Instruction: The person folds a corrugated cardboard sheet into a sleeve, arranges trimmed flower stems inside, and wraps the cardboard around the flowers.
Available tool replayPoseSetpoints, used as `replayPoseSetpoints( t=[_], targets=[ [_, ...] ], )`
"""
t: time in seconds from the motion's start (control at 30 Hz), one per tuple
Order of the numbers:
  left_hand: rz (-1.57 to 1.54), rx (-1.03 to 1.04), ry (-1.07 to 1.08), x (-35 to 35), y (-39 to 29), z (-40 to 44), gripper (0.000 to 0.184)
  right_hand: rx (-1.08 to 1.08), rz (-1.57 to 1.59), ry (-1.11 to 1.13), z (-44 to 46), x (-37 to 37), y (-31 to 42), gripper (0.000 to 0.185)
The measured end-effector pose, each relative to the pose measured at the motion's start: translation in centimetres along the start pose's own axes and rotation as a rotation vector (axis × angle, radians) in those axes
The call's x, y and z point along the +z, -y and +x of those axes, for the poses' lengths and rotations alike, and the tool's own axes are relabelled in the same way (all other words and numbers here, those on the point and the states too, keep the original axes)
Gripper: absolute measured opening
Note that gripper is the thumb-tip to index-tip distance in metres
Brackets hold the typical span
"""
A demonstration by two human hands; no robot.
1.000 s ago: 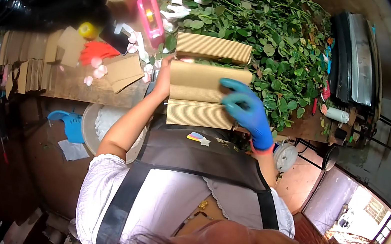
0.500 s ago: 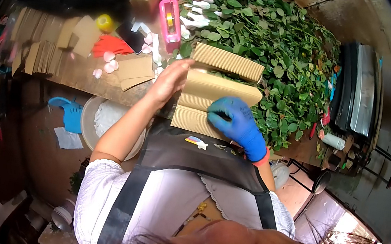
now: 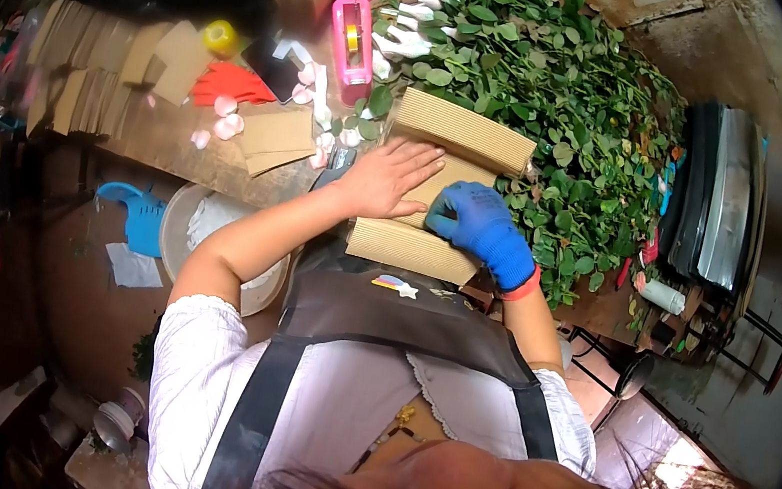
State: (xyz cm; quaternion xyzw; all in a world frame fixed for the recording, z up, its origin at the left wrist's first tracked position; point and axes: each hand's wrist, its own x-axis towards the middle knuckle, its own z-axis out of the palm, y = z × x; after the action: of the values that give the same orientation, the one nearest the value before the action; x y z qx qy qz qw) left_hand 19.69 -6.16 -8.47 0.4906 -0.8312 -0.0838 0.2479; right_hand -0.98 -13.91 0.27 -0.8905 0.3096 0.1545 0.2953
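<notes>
A tan corrugated cardboard piece (image 3: 413, 249) lies in front of me at the table's near edge, its far and near parts raised as ridged flaps around a flatter middle. My left hand (image 3: 389, 179), bare, rests flat on the middle with the fingers stretched out. Beside it, my right hand (image 3: 482, 220) wears a blue glove and presses on the cardboard with curled fingers. Whether anything is inside those fingers is hidden. Beyond the cardboard spreads a large heap of leafy green stems (image 3: 555, 97), with white-wrapped ends (image 3: 403, 41) at its left.
A pink tape dispenser (image 3: 352, 52) stands left of the stems. Further left are flat cardboard pieces (image 3: 277, 139), pale petals (image 3: 228, 126), a red glove (image 3: 230, 87), a yellow tape roll (image 3: 221, 38) and a dark phone (image 3: 269, 71). A white tub (image 3: 179, 231) sits below the table edge.
My left hand has moved from the cardboard's left edge onto its middle and flattened there. The folds in the middle have been pressed flatter. My gloved right hand stays close by, slightly shifted.
</notes>
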Motion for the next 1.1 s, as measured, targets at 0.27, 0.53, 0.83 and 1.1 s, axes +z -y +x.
replayPoseSetpoints(
  t=[0.27, 0.53, 0.83, 1.1],
  targets=[
    [0.073, -0.014, 0.071, 0.7, 0.6, -0.1, 0.070, -0.217, -0.255, -0.018, 4.5, 0.7, 2.7, 0.029],
    [-0.017, 0.046, -0.090, 4.1, 1.7, -0.6, 0.065, -0.427, -0.257, -0.225, 21.7, 6.6, 13.6, 0.066],
    [-0.068, 0.000, 0.041, 3.0, 1.3, -0.1, 0.068, -0.645, -0.300, -0.209, 23.5, 4.3, 13.6, 0.035],
    [-0.557, -0.074, -0.129, 5.3, 1.8, -0.6, 0.058, -0.035, 0.682, -0.322, 3.2, 0.2, 2.4, 0.017]
  ],
)
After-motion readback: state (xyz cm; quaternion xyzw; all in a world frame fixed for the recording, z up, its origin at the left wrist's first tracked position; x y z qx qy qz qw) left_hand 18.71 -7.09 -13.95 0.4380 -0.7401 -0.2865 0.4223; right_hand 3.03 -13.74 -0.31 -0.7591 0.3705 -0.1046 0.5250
